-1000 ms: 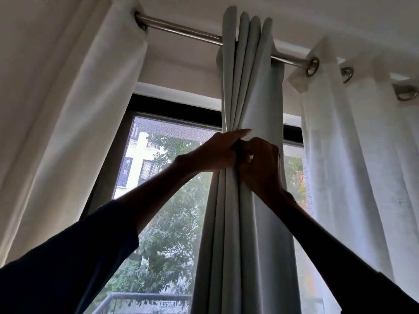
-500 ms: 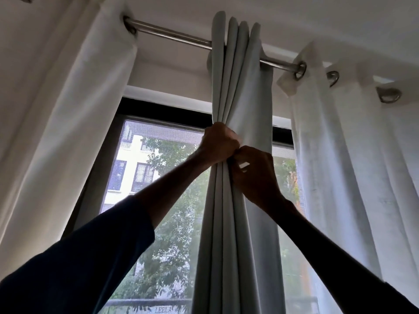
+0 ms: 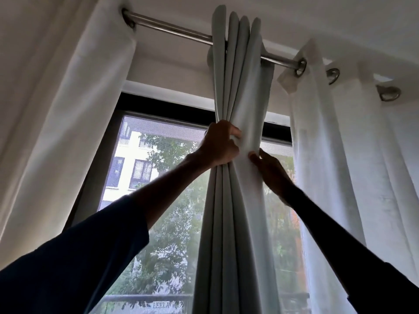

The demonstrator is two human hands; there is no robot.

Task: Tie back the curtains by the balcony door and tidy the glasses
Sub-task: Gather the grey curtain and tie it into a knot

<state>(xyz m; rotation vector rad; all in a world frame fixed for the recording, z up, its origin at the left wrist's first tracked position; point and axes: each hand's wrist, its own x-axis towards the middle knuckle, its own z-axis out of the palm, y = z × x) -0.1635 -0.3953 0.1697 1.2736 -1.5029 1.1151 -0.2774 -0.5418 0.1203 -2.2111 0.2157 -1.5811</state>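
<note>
A pale grey-green curtain [image 3: 240, 71] hangs bunched in folds from the metal rod [image 3: 176, 30] in front of the balcony door glass. My left hand [image 3: 221, 145] grips the gathered folds from the left, fingers curled round them. My right hand [image 3: 269, 168] is at the curtain's right edge, a little lower, its thumb and fingers pinching the outer fold. Both arms reach up from below in dark sleeves. No glasses are in view.
A white sheer curtain [image 3: 68, 105] hangs at the left and another white curtain [image 3: 340, 155] with metal eyelets at the right. Between them the black-framed door glass [image 3: 158, 177] shows trees, a building and a balcony railing [image 3: 145, 299].
My right hand has come off the front of the bundle and moved right and down to the curtain's outer edge. My left hand keeps its grip on the folds.
</note>
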